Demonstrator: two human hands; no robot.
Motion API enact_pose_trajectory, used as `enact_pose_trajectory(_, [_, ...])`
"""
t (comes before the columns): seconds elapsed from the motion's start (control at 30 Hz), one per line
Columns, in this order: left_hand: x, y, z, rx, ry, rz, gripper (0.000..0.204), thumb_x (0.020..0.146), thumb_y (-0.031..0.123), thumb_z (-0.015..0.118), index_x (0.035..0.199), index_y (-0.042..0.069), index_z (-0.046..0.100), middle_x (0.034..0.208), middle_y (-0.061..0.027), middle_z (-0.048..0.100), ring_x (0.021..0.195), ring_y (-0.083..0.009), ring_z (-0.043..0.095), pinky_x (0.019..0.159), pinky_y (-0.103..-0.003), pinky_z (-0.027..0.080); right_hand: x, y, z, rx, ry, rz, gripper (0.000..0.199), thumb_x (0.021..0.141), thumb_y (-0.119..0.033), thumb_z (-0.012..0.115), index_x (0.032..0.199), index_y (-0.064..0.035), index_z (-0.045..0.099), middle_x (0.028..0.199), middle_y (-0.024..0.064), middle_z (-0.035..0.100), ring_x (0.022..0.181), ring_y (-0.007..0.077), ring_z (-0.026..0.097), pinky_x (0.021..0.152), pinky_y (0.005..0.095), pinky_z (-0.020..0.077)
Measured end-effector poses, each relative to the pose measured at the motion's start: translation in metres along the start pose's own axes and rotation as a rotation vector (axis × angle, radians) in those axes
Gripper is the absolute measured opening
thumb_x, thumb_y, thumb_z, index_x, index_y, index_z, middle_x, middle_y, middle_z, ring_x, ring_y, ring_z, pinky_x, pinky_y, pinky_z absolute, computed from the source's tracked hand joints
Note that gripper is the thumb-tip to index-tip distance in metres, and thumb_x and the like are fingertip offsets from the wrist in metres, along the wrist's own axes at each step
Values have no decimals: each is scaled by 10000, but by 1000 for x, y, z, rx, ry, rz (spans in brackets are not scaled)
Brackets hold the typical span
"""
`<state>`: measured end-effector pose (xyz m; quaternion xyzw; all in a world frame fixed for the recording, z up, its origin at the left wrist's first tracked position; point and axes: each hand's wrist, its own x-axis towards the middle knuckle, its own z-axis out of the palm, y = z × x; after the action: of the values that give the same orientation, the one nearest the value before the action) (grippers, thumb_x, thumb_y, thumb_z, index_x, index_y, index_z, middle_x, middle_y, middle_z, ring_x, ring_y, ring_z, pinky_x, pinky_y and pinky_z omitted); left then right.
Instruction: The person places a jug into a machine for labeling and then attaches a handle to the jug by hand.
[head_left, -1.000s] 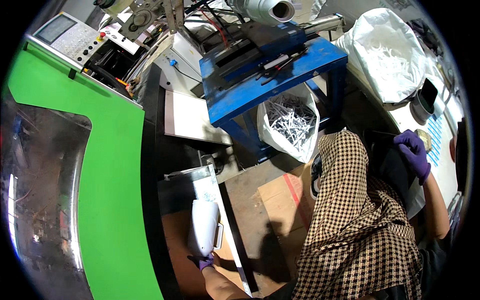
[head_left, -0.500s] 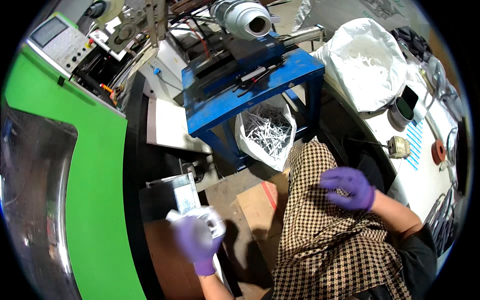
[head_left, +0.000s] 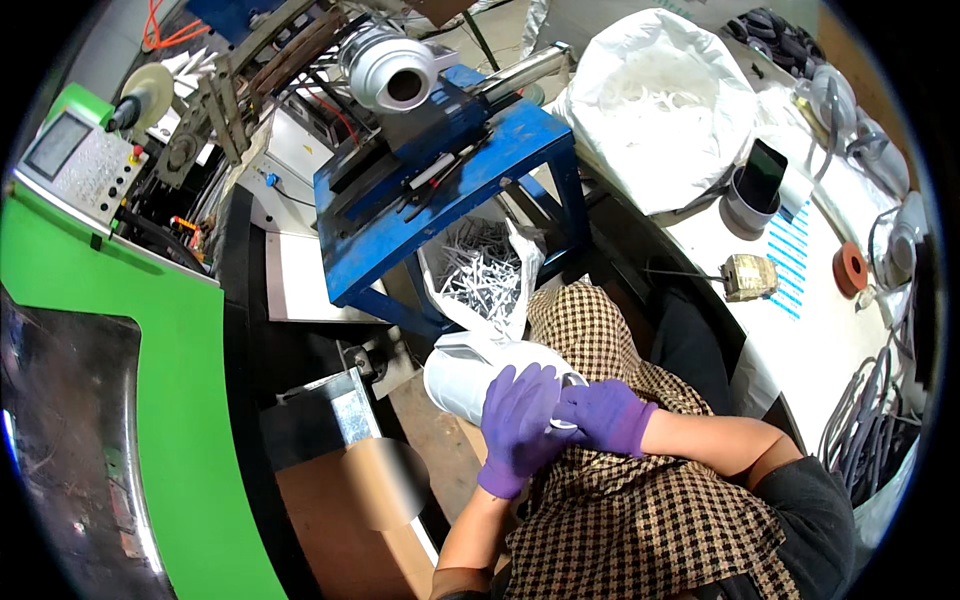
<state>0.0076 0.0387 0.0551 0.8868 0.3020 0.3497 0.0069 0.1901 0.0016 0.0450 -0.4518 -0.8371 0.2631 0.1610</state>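
A white plastic cylindrical housing (head_left: pixel 455 385) with a raised side piece lies across my lap, tilted. My left hand (head_left: pixel 520 425) in a purple glove rests over its near side, thumb and fingers against the wall. At its right end, my right hand (head_left: pixel 608 415), gloved alike, has its fingers bent around the rim. The part of the rim under the right fingers is hidden. Beneath is a checked brown apron (head_left: pixel 640 500) over my legs.
A blue metal stand (head_left: pixel 440 220) ahead carries another white housing (head_left: pixel 385 70). Below is a bag of white strips (head_left: pixel 480 270). The green machine (head_left: pixel 180 430) borders the left. On the right bench (head_left: pixel 800 360) sit a white sack (head_left: pixel 650 130), a phone (head_left: pixel 765 170) and a brown ring (head_left: pixel 850 268).
My left hand has brought the white housing from the lower left to my lap. The right hand, previously free above the apron, has moved left and taken hold of its end. The view has shifted.
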Motion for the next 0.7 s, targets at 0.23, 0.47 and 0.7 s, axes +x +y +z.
enact_pose_trajectory(0.23, [28,20,4,28,-267,171,419,748,341,829,1074,107,707,1152,-95,718,1123,-301,677,1024,-506,476,-24,40,3,121,-192,-57,442,872,-190,675,1295,-92,591,1133,149,679,891,373,707,801,452,572])
enact_pose_trajectory(0.47, [51,6,-10,-33,-103,90,608,650,334,881,1145,43,680,1178,-135,707,1149,-320,663,1050,-496,470,-34,6,-33,-288,270,-78,434,911,-134,603,1339,-112,537,1064,163,655,730,265,704,607,428,553])
enact_pose_trajectory(0.7, [73,-3,-4,18,-154,269,499,799,435,770,1171,112,693,1179,-104,714,1123,-321,678,1045,-493,483,-17,8,-45,739,-2,189,617,907,-99,500,1502,-40,346,958,196,729,684,271,739,653,380,612])
